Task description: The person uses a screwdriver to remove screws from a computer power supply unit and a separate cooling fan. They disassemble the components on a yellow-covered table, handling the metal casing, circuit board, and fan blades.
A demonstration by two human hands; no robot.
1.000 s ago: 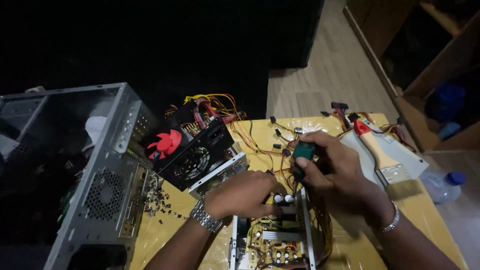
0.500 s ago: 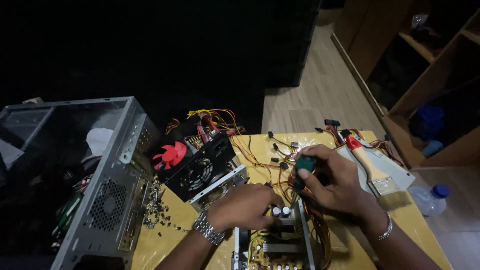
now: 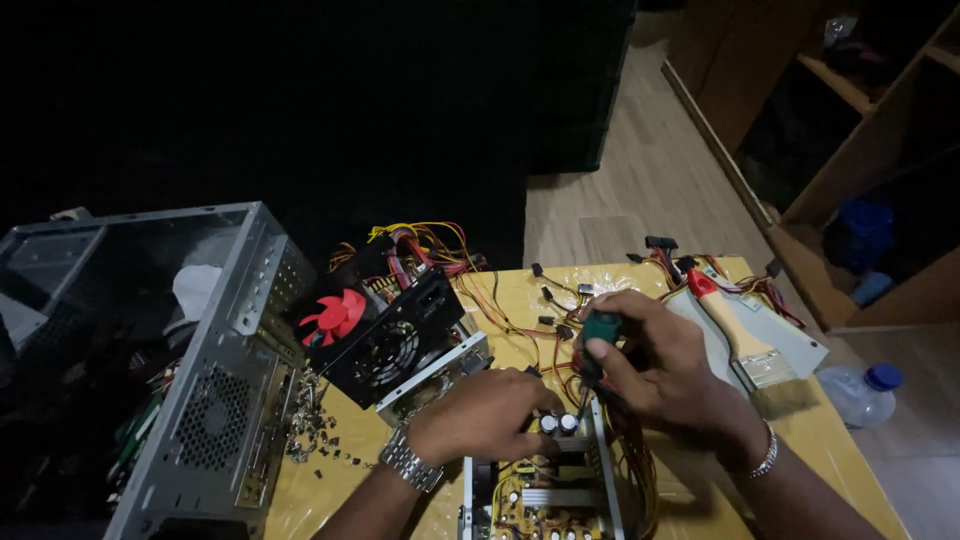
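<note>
Hands work over an opened power supply unit (image 3: pixel 545 490) at the near edge of the yellow surface (image 3: pixel 500 300). Right hand (image 3: pixel 660 370) is clenched around a green-handled screwdriver (image 3: pixel 600 330), thumb pressed against the handle, with the tool pointing down toward the unit's rear corner, where two dark capacitors (image 3: pixel 558 423) stand. Left hand (image 3: pixel 485 415) lies palm-down on the same end of the unit, fingers curled over its metal edge, grasping nothing else; a metal watch (image 3: pixel 410 462) sits on that wrist. A bracelet (image 3: pixel 765 455) sits on the right wrist.

Left of the unit, a black fan housing (image 3: pixel 390 345) with a red fan (image 3: pixel 335 315) leans against a second metal casing (image 3: pixel 435 380). An open grey computer case (image 3: pixel 180 370) stands further left, with loose screws (image 3: pixel 315 425) beside it. Yellow and red cables (image 3: pixel 480 290) spread across the surface. A brush with a red handle (image 3: pixel 730 330) rests on a grey drive (image 3: pixel 775 345) to the right. A plastic bottle (image 3: pixel 860 390) with a blue cap lies beyond the surface edge.
</note>
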